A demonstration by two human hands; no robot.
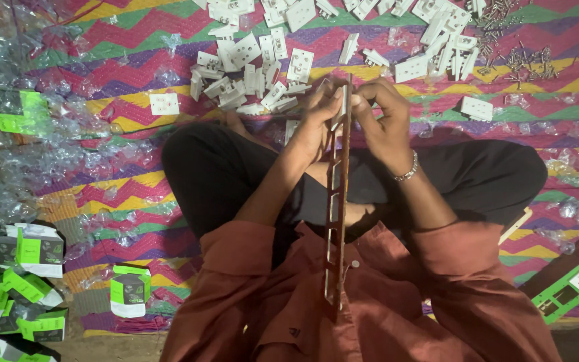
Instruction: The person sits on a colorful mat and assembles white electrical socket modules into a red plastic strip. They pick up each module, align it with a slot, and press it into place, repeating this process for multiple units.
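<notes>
1. A long brown slotted strip (335, 221) is standing edge-on to the camera, running from the person's chest out to the hands, its far end rising between them.
2. A small white socket piece (340, 107) is sitting against the far end of the strip, between the two hands.
3. The left hand (316, 124) is gripping the strip's far end from the left, its fingers curling together and pinching the white piece against the strip.
4. The right hand (383, 124) is closing in from the right, its fingers bending together and pressing on the same spot; a metal bracelet (408, 171) is circling that wrist.
5. The person is sitting cross-legged in dark trousers (236, 174) and a rust-red shirt (383, 302) on a zigzag-patterned mat (102, 74).
6. Just beyond the hands, a heap of white socket plates (256, 67) is lying spread across the mat.
7. At the far right, a scatter of metal screws (517, 53) is lying well apart from the hands.
8. At the near left, green-and-white cartons (35, 268) are piling up beside crumpled clear plastic wrappers (28, 161).
9. At the near right, a green board (577, 278) holding white plates is lying at a slant.
</notes>
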